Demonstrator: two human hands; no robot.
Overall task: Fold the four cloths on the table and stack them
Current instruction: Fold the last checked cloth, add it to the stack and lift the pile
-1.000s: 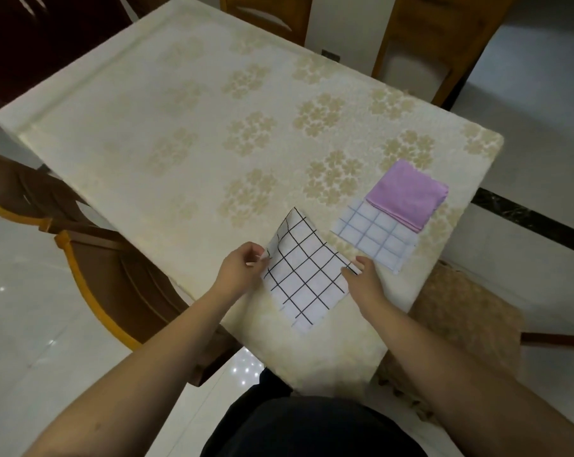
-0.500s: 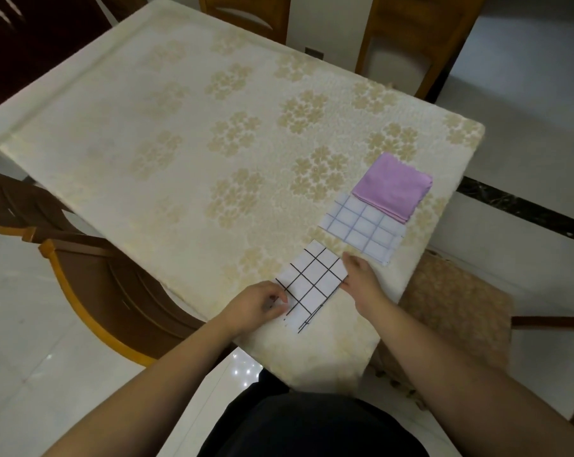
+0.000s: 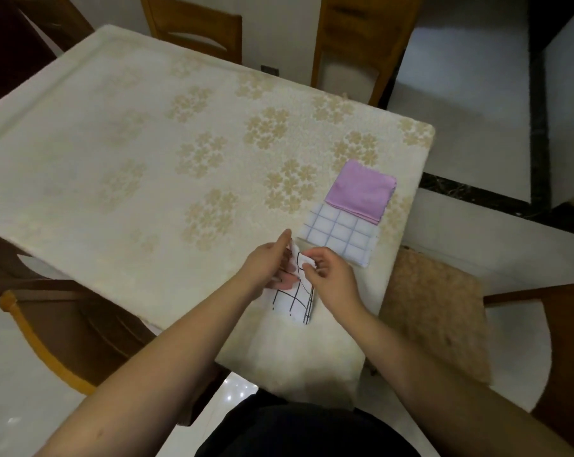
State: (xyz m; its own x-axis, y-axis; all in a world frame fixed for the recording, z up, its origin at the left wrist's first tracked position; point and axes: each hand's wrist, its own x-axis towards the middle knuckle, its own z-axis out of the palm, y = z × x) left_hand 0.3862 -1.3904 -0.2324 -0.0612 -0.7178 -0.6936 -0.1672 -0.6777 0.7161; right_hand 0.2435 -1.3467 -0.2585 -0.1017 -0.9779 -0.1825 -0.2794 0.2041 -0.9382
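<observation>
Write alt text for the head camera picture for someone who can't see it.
Two bare hands, left hand and right hand, hold a folded white cloth with black grid lines above the near edge of a floral-patterned table. Beyond it a folded purple cloth lies on a folded blue-checked cloth, and wooden chairs surround the table.

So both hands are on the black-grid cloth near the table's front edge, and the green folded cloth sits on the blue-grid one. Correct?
Not quite: in the head view the folded cloth lying on the blue-grid cloth is purple, not green. The rest holds: left hand and right hand both hold the black-grid cloth near the table front edge.
</observation>
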